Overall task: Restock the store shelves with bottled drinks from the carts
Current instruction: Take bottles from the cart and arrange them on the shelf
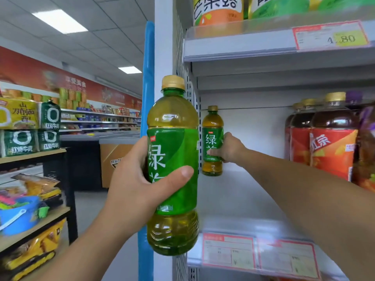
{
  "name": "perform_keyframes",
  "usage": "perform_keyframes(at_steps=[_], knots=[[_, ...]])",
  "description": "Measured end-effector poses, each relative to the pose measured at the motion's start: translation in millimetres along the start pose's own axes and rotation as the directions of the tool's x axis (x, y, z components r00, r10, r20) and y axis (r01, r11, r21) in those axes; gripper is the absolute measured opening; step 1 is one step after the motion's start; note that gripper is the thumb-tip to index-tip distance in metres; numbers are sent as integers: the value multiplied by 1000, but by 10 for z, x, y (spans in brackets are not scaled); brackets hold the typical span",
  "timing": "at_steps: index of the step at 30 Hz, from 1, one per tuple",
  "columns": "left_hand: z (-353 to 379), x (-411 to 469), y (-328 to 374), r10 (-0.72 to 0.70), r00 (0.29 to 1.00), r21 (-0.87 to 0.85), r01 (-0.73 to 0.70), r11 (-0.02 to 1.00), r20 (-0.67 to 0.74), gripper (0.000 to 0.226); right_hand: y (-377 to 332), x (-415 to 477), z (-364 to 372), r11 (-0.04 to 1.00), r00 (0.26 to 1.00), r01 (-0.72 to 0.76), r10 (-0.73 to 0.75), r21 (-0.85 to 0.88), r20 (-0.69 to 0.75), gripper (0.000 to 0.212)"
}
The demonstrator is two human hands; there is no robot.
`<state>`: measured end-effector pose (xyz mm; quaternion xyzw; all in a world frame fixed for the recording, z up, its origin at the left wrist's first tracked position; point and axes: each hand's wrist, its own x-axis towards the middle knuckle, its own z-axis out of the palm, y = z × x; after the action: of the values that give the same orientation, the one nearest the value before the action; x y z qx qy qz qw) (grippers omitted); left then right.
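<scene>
A person's right hand [229, 149] clasps an upright green tea bottle [212, 138] standing at the shelf's [233, 195] back-left corner. The left hand [140, 179] grips a second bottle [172, 159], also upright, in front of the shelf's left edge, likely next in.

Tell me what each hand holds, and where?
Each grips a green tea bottle around its labelled middle: left hand the near bottle, right hand the far bottle at the back of the shelf.
</scene>
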<state>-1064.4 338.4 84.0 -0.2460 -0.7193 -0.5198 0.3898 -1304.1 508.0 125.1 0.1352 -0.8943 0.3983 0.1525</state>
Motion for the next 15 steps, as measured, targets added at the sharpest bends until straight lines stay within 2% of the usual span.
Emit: perform_keyframes(at_steps=[8,12,13,15], knots=[[32,-34,14,-25,1000,9,25,1000,0,49,67,-2,92,1000,1000,-3,3,2,-11,64],[12,-46,61,-77,997,29,77,997,0,54,-153,-401,-50,996,994,-54,47,75,100,76],[23,-54,74,-93,996,36,93,995,2,56,-233,-570,-150,994,991,-38,24,107,129,73],[32,-79,117,-126,992,60,127,990,-19,56,-373,-979,-359,978,985,38,-71,204,157,53]])
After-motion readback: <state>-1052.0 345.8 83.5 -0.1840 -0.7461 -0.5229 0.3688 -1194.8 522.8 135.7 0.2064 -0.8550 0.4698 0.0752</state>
